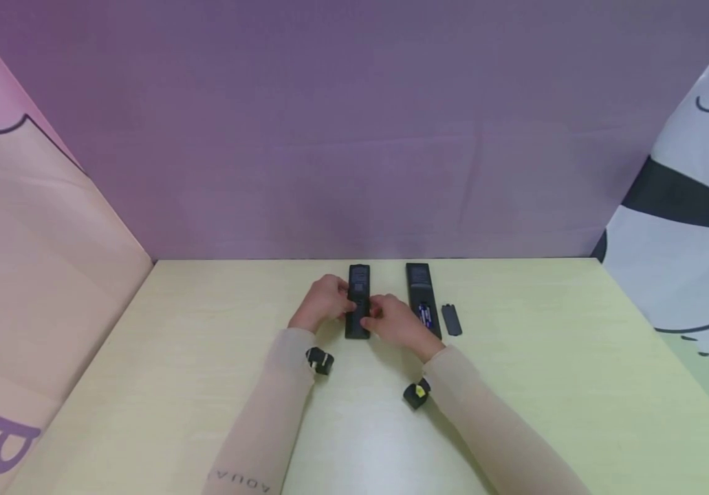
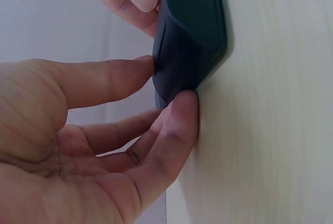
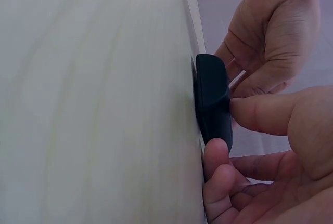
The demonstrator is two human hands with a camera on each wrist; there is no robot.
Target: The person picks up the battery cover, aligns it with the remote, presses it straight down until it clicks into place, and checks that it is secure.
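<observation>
A black remote control [image 1: 357,328] lies back side up on the table, its long side pointing away from me. My left hand [image 1: 324,302] pinches its left edge, thumb on the upper face and fingers along the side. From the opposite edge my right hand [image 1: 395,322] holds it too, the thumb pressing on its back. In the left wrist view the remote control [image 2: 182,42] sits between thumb and fingers. The right wrist view has the remote control's end [image 3: 210,81] close to the tabletop. Fingers partly cover its middle.
Right of my hands lies a second black remote control [image 1: 419,292], its battery compartment open with batteries [image 1: 425,315] inside. A loose battery cover [image 1: 451,320] rests beside it. The pale table [image 1: 205,330] meets a purple backdrop [image 1: 354,172] at its far edge.
</observation>
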